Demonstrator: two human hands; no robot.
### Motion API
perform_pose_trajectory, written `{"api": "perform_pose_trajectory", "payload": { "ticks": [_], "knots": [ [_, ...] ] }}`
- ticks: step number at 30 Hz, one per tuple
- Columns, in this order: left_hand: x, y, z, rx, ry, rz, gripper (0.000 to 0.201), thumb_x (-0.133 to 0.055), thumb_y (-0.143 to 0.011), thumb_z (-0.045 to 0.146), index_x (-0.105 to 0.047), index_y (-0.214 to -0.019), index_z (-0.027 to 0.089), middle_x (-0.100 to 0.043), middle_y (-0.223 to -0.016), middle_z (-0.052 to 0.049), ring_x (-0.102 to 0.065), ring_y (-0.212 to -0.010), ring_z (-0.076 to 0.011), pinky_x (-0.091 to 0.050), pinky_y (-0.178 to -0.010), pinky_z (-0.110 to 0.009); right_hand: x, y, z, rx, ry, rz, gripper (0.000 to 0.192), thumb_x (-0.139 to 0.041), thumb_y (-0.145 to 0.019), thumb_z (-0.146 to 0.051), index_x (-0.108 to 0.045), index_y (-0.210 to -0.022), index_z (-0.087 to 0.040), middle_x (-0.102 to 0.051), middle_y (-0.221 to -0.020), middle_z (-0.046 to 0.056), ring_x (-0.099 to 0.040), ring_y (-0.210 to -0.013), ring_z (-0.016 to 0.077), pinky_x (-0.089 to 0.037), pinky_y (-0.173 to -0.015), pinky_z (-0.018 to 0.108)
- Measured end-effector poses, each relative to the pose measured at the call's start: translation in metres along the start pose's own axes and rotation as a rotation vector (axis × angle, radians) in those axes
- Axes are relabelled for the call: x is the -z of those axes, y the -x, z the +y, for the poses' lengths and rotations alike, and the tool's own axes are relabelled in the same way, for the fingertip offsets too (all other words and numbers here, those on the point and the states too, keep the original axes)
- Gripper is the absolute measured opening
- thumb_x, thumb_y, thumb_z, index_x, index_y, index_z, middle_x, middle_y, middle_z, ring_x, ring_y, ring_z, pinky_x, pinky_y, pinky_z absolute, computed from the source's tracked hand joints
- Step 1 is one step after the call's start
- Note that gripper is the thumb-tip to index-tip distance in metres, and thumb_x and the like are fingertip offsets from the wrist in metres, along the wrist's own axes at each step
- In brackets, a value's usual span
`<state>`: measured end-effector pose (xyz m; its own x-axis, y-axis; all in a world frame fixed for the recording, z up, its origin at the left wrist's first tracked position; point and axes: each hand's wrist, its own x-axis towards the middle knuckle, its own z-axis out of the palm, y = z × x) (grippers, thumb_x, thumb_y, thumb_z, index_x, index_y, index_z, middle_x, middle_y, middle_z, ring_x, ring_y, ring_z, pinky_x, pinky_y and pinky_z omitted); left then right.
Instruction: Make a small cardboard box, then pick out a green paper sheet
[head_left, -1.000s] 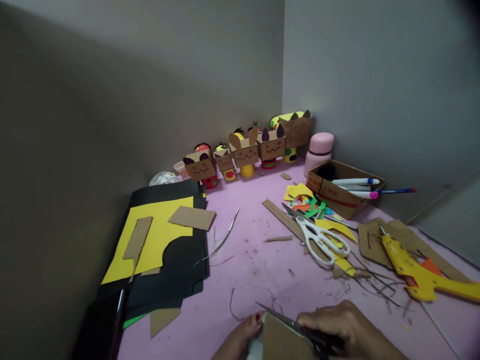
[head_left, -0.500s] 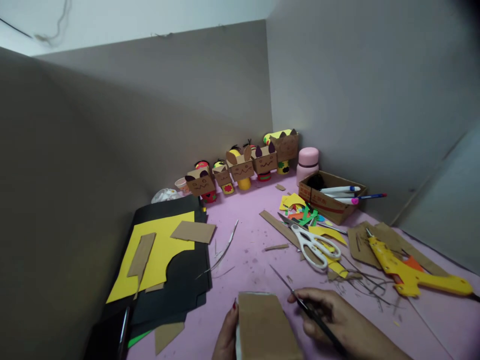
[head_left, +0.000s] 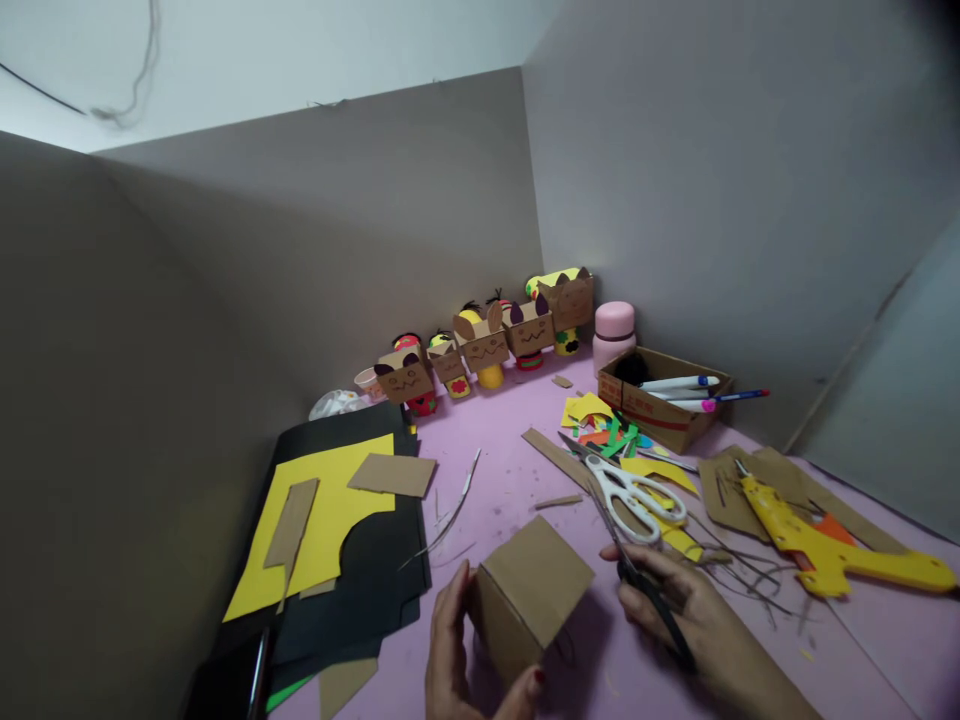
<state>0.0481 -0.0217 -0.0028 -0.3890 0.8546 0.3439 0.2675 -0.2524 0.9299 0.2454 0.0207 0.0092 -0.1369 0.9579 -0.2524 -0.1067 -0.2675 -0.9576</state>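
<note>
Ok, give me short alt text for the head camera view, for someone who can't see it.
A left hand holds a folded cardboard box over a pink table while the right hand grips dark scissors. White scissors, a yellow glue gun and paper scraps lie nearby.

Bare pink tabletop [head_left: 517,480] lies open in the middle. White-handled scissors [head_left: 630,490], paper scraps and a yellow glue gun [head_left: 825,540] crowd the right; black and yellow paper sheets [head_left: 337,520] cover the left. Cardboard animal figures [head_left: 480,345] line the back wall.
</note>
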Motion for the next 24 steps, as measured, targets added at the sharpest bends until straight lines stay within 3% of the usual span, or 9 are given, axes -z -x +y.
{"api": "perform_pose_trajectory", "payload": {
  "ticks": [2,4,8,13,18,24],
  "knots": [
    [-0.002,0.003,-0.004,-0.102,-0.179,0.029,0.067,-0.067,-0.068,0.048,-0.047,-0.126,0.021,-0.051,-0.128,-0.012,-0.045,-0.121,-0.0295,-0.037,-0.1,-0.038,-0.002,0.002,-0.002,0.009,0.041,-0.004,0.062,-0.071,-0.055,-0.06,-0.061,-0.097,-0.016,-0.036,-0.057,-0.008,-0.029,-0.048,0.008,-0.025,-0.045,0.021],
    [-0.005,0.004,-0.006,-0.112,-0.249,0.045,0.067,-0.066,-0.069,0.047,-0.045,-0.128,0.022,-0.051,-0.127,-0.012,-0.047,-0.118,-0.0293,-0.039,-0.097,-0.039,-0.004,0.004,-0.003,0.033,0.079,-0.013,0.057,-0.071,-0.057,-0.056,-0.062,-0.096,-0.016,-0.038,-0.058,-0.006,-0.03,-0.049,0.0088,-0.027,-0.045,0.022],
    [-0.012,0.007,-0.005,0.0,-0.097,0.113,0.076,-0.07,-0.064,0.049,-0.041,-0.129,0.024,-0.05,-0.124,-0.011,-0.049,-0.114,-0.0267,-0.042,-0.091,-0.034,-0.005,0.007,0.001,0.097,0.165,-0.11,0.045,-0.068,-0.064,-0.046,-0.064,-0.097,-0.015,-0.038,-0.058,-0.006,-0.034,-0.053,0.0111,-0.032,-0.049,0.023],
    [-0.016,0.008,0.001,0.084,0.112,0.123,0.07,-0.082,-0.05,0.043,-0.051,-0.11,0.026,-0.057,-0.107,-0.004,-0.057,-0.097,-0.0218,-0.045,-0.082,-0.026,-0.004,0.011,0.006,0.205,0.254,-0.189,0.041,-0.067,-0.065,-0.037,-0.065,-0.1,-0.016,-0.048,-0.068,-0.001,-0.045,-0.061,0.0148,-0.041,-0.058,0.027],
    [-0.017,0.004,0.008,0.183,0.135,0.093,0.06,-0.081,-0.049,0.023,-0.05,-0.1,0.026,-0.056,-0.095,-0.001,-0.057,-0.086,-0.0197,-0.046,-0.075,-0.026,-0.003,0.013,0.006,0.377,0.38,-0.233,0.042,-0.068,-0.063,-0.036,-0.067,-0.101,-0.019,-0.062,-0.076,0.004,-0.056,-0.067,0.0198,-0.046,-0.063,0.031],
    [-0.014,0.0,0.003,0.207,0.092,0.089,0.045,-0.074,-0.055,0.017,-0.047,-0.09,0.026,-0.057,-0.088,0.003,-0.056,-0.083,-0.0169,-0.045,-0.076,-0.028,-0.005,0.009,0.009,0.414,0.503,-0.284,0.042,-0.068,-0.066,-0.029,-0.065,-0.107,-0.022,-0.065,-0.082,0.005,-0.06,-0.075,0.0212,-0.048,-0.068,0.031]
  ]
}}
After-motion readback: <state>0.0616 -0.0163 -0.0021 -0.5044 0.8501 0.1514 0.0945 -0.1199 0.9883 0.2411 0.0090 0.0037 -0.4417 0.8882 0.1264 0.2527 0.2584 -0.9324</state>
